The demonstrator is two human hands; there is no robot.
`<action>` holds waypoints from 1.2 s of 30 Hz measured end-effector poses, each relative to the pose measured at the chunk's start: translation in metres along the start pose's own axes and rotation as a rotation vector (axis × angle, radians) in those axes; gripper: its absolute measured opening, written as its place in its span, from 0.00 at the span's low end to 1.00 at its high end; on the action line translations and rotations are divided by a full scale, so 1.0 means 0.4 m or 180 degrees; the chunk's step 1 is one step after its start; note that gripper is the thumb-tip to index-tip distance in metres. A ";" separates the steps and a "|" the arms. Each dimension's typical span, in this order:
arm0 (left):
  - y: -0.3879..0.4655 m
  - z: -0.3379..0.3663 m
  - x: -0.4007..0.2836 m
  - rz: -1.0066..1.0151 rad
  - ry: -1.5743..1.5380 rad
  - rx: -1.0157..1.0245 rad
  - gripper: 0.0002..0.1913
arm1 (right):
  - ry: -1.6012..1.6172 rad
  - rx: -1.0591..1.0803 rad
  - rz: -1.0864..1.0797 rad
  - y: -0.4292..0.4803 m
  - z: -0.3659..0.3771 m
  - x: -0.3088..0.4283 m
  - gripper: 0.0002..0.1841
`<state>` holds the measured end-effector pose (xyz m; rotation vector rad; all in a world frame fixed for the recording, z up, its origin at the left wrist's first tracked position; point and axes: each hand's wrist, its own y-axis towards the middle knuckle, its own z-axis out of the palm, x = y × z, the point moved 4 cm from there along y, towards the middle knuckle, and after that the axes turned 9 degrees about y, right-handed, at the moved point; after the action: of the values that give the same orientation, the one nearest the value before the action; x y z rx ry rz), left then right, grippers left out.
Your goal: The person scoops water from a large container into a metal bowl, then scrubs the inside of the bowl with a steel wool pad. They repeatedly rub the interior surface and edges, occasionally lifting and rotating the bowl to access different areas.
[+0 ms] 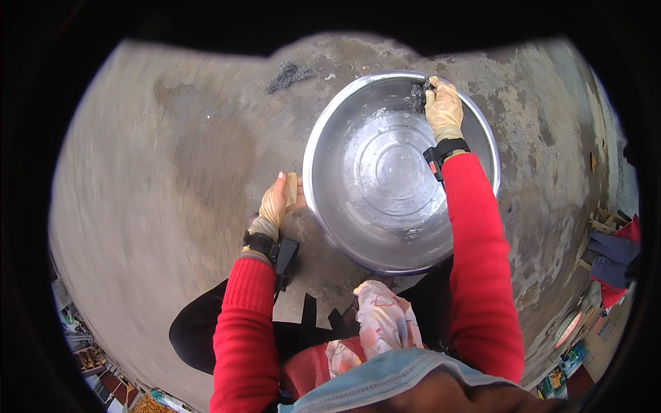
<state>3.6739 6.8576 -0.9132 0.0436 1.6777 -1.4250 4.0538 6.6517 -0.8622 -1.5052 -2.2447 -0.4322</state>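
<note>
A large round stainless steel basin [356,227] rests on the concrete floor in front of me, its inside streaked with whitish marks. My right hand [445,106], in a thin pale glove, is at the basin's far right inner wall and presses a grey steel wool scourer [419,98] against it near the rim. At the basin's left side is my left hand [283,199], in a torn-looking glove that leaves some fingers bare. Its fingers reach to the outer wall, partly hidden there. Both wrists carry black straps with small devices.
A clump of grey fibrous scouring material [289,76] lies on the floor beyond the basin to the left. Far right stand a dark blue and red cloth [612,258], a cardboard box [605,330] and packets. More items line the lower left edge.
</note>
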 end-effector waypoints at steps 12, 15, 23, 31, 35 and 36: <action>-0.049 0.236 -0.360 0.1401 0.1139 -0.0656 0.13 | -0.0725 0.1965 0.0757 -0.425 0.142 -0.204 0.24; -0.067 0.407 -0.381 0.1539 0.2508 -0.0097 0.14 | -0.0283 0.1868 0.2081 -0.470 0.134 -0.225 0.29; 0.134 0.763 -0.294 0.3034 0.5419 0.1009 0.32 | -0.1007 0.1809 0.1117 -0.530 0.140 -0.228 0.30; 0.306 0.865 -0.200 0.3244 0.5914 0.0609 0.30 | -0.0951 0.1851 0.1204 -0.539 0.153 -0.240 0.31; 0.247 0.774 -0.113 0.3259 0.6430 0.0768 0.24 | -0.0978 0.1939 0.1217 -0.532 0.153 -0.237 0.32; 0.238 0.746 -0.099 0.2753 0.6650 0.1029 0.23 | -0.0928 0.1976 0.1269 -0.531 0.152 -0.237 0.33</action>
<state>3.9269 6.6702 -0.9382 2.7777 2.0623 -0.5585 3.8794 6.5251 -0.9685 -1.6601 -1.9237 0.5830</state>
